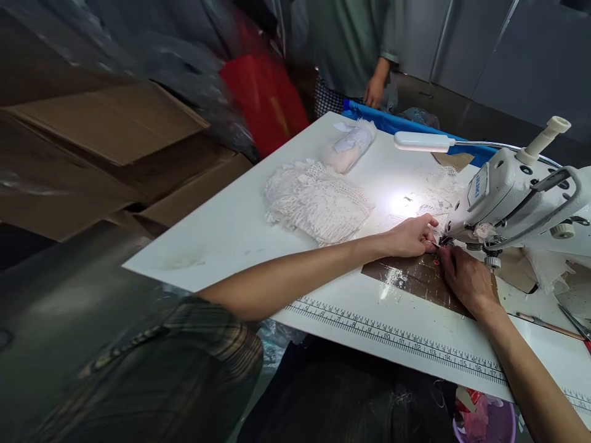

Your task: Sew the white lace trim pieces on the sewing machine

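Both my hands meet at the needle of a white sewing machine [508, 191] on the right of a white table [221, 234]. My left hand [410, 237] pinches a small piece of white lace at the presser foot, fingers closed. My right hand [464, 280] rests on a brown taped patch [410, 277] of the table, fingers curled and pressed down right beside the needle; what it grips is too small to make out. A small red mark shows between the two hands.
A pile of white lace pieces [318, 200] lies mid-table, a wrapped bundle [348, 147] beyond it. A lamp [422, 141] lights the work. A printed ruler [401, 335] runs along the near edge. Scissors [575, 323] lie far right. Cardboard boxes [106, 147] stand left; another person [355, 49] stands behind.
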Demonstrator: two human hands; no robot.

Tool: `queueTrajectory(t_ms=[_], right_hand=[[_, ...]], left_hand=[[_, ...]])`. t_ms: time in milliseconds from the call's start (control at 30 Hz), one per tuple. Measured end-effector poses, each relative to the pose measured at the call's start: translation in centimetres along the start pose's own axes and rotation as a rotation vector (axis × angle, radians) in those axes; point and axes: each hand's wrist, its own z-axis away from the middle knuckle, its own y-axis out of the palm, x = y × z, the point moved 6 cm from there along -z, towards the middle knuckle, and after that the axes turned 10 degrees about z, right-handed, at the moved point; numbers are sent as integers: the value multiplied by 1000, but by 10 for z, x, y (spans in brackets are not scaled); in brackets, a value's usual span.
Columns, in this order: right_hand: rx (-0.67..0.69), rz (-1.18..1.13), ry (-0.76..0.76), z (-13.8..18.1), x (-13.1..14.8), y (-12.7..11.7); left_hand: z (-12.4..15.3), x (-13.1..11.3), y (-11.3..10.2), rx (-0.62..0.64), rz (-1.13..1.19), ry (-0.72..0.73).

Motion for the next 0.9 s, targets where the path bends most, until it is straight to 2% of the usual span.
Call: queueTrajectory(t_ms=[133,267,333,400,500,533,600,733,800,900], right_hand=[[-127,74,-35,-1,6,2],[-235,52,-35,-1,9,2],[-330,11,-118,8,10,-4],[-425,-31,-268,24,9,-12],[-434,-75,-448,51,-3,-14],[-408,-86,-447,56,-11,-13],[-393,-79,-347,61,-31,-11],[-467,43,-114,54,-55,-15],[-472,19,-126,47,-51,-17],[-387,-112,-207,34,-38,-14]], left_hand=[[2,-3,1,0,-37,-42],[2,-4,2,-3,-92,-31],[3,-5,3,2,-130,-3],[8,-11,3,32,-195,57],[22,-29,2,95,-402,235],[27,-35,1,102,-489,297],[35,-44,-3,95,-647,380],[30,-43,-7,65,-809,388],[21,-38,-6,46,-798,380],[7,-32,-1,32,-701,375]])
